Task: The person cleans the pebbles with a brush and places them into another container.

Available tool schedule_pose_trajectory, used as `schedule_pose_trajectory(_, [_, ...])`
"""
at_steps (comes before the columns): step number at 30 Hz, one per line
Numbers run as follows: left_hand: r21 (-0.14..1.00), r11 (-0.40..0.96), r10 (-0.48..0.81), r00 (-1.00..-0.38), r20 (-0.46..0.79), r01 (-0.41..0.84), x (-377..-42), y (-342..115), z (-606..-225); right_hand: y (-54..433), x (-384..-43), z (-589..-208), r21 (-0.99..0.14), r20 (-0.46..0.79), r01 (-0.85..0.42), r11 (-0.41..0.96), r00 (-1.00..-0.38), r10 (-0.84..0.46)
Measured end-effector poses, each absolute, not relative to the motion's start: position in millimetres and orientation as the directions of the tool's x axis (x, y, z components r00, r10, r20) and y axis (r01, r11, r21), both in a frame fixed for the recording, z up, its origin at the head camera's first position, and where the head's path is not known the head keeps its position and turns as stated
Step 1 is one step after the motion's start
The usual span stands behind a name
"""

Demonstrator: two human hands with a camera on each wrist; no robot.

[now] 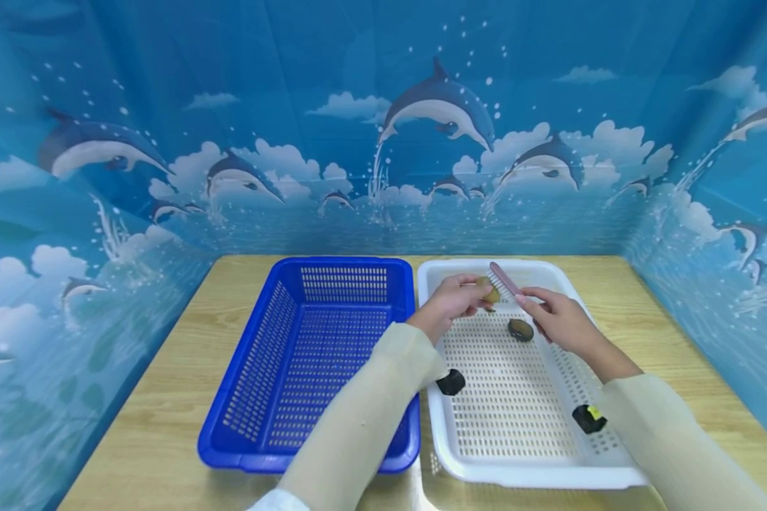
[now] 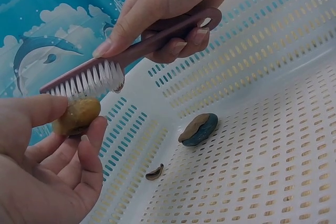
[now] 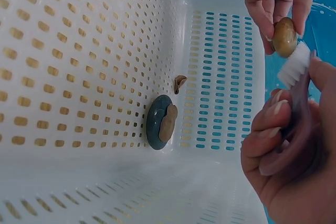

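Between the thumb and fingertips of my left hand (image 1: 452,298) is a smooth, glossy yellow-brown pebble (image 2: 80,115), with a darker patch low on it. My right hand (image 1: 564,321) grips the handle of a dusky-pink scrubbing brush (image 2: 157,39), thumb laid along its back. Its white bristles (image 3: 295,66) touch the pebble in both wrist views. Both hands are above the far end of a white perforated basket (image 1: 505,480). Down in the basket lies a dark blue-grey pebble (image 3: 156,124) with a brown, mud-like lump stuck on it. Near that is a small curled brown scrap (image 2: 155,172).
Left of the white basket stands a blue perforated basket (image 1: 214,454), close beside it on the wooden table (image 1: 166,369). Black wrist-camera pieces (image 1: 450,382) sit at the wrists. Behind and at both sides hangs a blue dolphin-print sheet (image 1: 332,85).
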State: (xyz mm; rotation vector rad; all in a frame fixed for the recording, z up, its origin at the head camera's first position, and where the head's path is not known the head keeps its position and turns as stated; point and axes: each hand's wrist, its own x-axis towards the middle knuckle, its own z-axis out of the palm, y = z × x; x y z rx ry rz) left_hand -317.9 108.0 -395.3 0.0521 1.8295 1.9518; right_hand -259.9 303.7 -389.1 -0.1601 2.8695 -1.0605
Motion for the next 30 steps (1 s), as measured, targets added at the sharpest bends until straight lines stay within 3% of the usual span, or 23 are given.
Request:
schedule_pose_trajectory(13, [0.939,-0.145,0.235,-0.933,-0.274,-0.312,-317.1,110.2,-393.6,304.7,-256.9,-388.2,-0.645,-0.036,-0.078,0.761,-0.991,-0.132])
schedule_pose_trajectory(30, [0.931,-0.127,0.335,-0.898,-0.286,-0.344,-318.5,110.8,-399.7,301.8,-255.4,-386.4,-0.653,-0.018,-0.115,0.749,-0.986,-0.167])
